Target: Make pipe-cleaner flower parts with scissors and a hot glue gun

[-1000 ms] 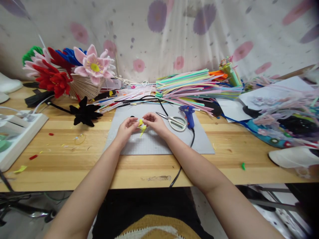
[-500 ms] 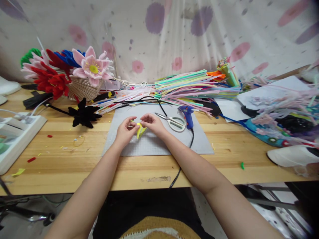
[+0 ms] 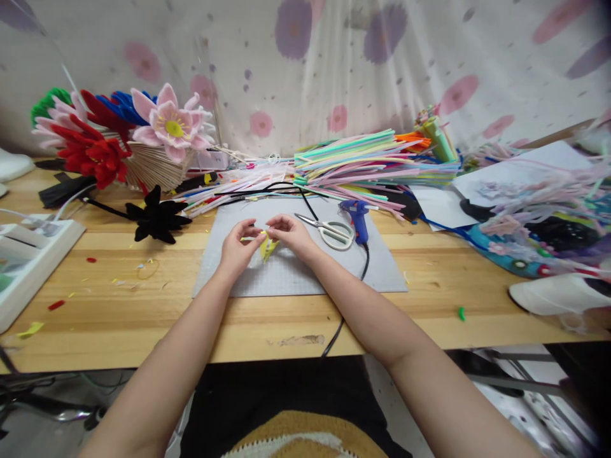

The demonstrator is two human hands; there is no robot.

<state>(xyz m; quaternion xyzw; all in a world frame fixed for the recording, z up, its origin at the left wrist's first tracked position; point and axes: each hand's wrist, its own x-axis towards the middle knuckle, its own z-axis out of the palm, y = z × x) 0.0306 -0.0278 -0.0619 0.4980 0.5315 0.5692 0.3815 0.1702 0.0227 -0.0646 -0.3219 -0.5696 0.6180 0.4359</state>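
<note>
Between my fingertips is a small yellow piece point(image 3: 268, 248), thin and pointed at its lower end; what it is made of I cannot make out. My left hand point(image 3: 238, 245) pinches it from the left with thumb and fingers. From the right, my right hand point(image 3: 292, 234) closes thumb and fingertips on its top edge. Both hands are over a grey cutting mat point(image 3: 296, 280). Right of my right hand lie scissors with pale handles point(image 3: 337, 235), and beyond them a blue glue gun point(image 3: 356, 219) with its black cord.
Behind the mat lies a pile of pastel pipe cleaners point(image 3: 353, 165). A black fuzzy flower point(image 3: 155, 216) and a bunch with a pink flower point(image 3: 172, 124) are at the left, near a white power strip point(image 3: 42, 261). A white device point(image 3: 558, 294) sits at the right edge.
The yellow piece has turned slightly between my fingers and now shows more than one strip. The whole view has shifted a little; the things on the table lie as before.
</note>
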